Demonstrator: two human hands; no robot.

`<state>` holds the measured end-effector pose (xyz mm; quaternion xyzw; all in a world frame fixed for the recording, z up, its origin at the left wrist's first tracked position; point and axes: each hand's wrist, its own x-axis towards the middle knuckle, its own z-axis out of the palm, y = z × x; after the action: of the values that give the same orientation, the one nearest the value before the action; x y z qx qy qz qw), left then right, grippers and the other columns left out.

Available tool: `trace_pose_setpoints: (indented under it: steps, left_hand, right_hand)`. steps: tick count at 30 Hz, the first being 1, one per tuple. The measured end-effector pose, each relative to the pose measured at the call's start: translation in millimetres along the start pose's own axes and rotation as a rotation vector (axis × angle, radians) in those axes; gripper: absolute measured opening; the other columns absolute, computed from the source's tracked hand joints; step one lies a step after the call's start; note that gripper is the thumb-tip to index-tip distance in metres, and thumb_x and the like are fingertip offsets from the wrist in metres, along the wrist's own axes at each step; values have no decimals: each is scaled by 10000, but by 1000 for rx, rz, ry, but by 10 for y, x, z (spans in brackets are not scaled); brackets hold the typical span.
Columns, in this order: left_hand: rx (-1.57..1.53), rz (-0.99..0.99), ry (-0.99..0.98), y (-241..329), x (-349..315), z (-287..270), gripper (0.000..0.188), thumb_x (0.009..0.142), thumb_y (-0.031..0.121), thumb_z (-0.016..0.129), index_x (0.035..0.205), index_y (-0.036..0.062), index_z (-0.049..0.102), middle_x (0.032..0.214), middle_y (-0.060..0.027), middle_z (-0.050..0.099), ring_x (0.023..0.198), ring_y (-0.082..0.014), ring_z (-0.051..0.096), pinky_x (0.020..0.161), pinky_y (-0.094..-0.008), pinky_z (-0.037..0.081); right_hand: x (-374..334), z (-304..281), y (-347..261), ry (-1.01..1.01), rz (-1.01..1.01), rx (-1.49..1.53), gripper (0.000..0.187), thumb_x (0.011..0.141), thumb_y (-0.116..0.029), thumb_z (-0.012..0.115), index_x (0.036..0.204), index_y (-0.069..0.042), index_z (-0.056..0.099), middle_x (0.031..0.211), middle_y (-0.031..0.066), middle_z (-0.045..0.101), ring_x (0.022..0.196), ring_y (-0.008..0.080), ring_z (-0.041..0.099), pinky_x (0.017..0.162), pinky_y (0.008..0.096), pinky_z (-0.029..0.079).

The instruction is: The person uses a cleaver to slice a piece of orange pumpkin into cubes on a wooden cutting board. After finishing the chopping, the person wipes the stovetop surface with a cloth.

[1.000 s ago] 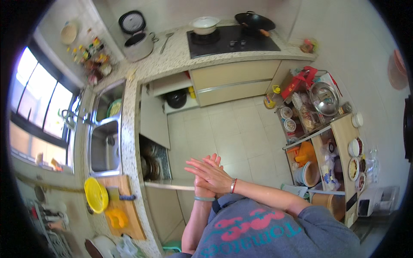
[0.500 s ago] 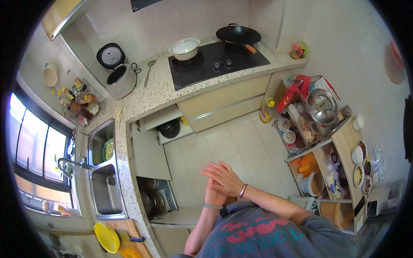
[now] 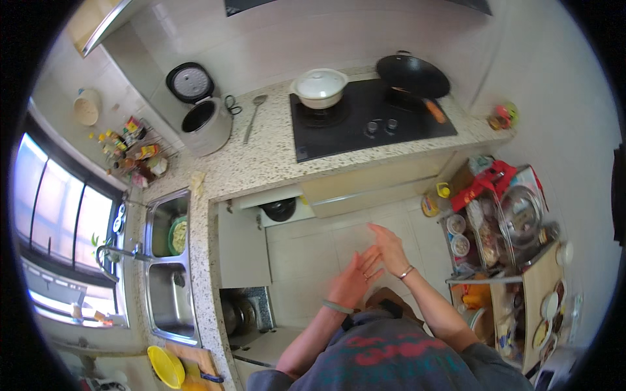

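Above the floor, close in front of my body, my left hand (image 3: 354,281) has its palm turned up and its fingers stretched toward the other hand. Beside it, my right hand (image 3: 390,250) is tilted on edge with fingers extended. The two hands meet or overlap around the left fingertips, and whether they press together is unclear. Neither holds anything. A greenish band (image 3: 338,306) circles my left wrist, and a metal bracelet (image 3: 406,272) sits on my right wrist. The left hand is slightly blurred.
A white lidded pot (image 3: 319,89) and a black wok (image 3: 414,77) stand on the cooktop (image 3: 345,140). Left are an open rice cooker (image 3: 207,130) and a double sink (image 3: 171,306). Below the counter, a cabinet door (image 3: 244,244) stands open. A loaded shelf (image 3: 544,296) is at right.
My hands, clasped one over the other before, have spread apart at the wrists, with the left palm now showing. The view has shifted, moving the counter and stove rightward in the picture.
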<state>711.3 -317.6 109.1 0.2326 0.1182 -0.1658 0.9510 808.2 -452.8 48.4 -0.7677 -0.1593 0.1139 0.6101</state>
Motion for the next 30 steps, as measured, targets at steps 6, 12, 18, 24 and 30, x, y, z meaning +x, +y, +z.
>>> trace_pose_setpoints:
  steps: [6, 12, 18, 24, 30]
  left_hand:
    - [170, 257, 318, 455, 467, -129, 351, 996, 321, 482, 1186, 39, 569, 1218, -86, 602, 1133, -210, 564, 986, -409, 446]
    - [365, 575, 508, 979, 613, -349, 278, 979, 209, 533, 1177, 24, 596, 1199, -86, 615, 1035, -183, 618, 907, -343, 498]
    - [372, 775, 769, 1824, 404, -760, 343, 972, 179, 547, 1284, 37, 546, 1283, -80, 573, 1146, -160, 560, 921, -313, 468]
    - [653, 962, 1019, 2942, 397, -1857, 456, 965, 190, 554, 1381, 30, 459, 1403, -101, 481, 1307, -212, 429, 1058, -314, 353]
    - [945, 935, 1144, 4160, 476, -3142, 448, 955, 177, 548, 1379, 57, 467, 1508, -181, 309, 1381, -322, 318, 1088, -374, 317]
  right_hand:
    - [552, 76, -59, -147, 124, 188, 301, 989, -226, 495, 1194, -29, 594, 1070, 77, 650, 948, 150, 613, 822, 286, 487]
    - [1314, 523, -436, -427, 95, 326, 309, 990, -248, 506, 1166, -21, 618, 1014, 46, 669, 836, 129, 631, 753, 263, 490]
    - [1696, 1169, -795, -609, 140, 264, 395, 1006, -345, 449, 1197, -34, 602, 1024, 33, 671, 798, 120, 638, 719, 252, 482]
    - [2257, 1852, -711, -659, 207, 237, 404, 1010, -355, 437, 1238, -52, 575, 1070, 34, 656, 801, 111, 635, 694, 248, 489]
    - [2798, 2707, -839, -662, 273, 203, 414, 1014, -368, 419, 1247, -62, 571, 1079, 36, 648, 800, 107, 629, 694, 237, 491]
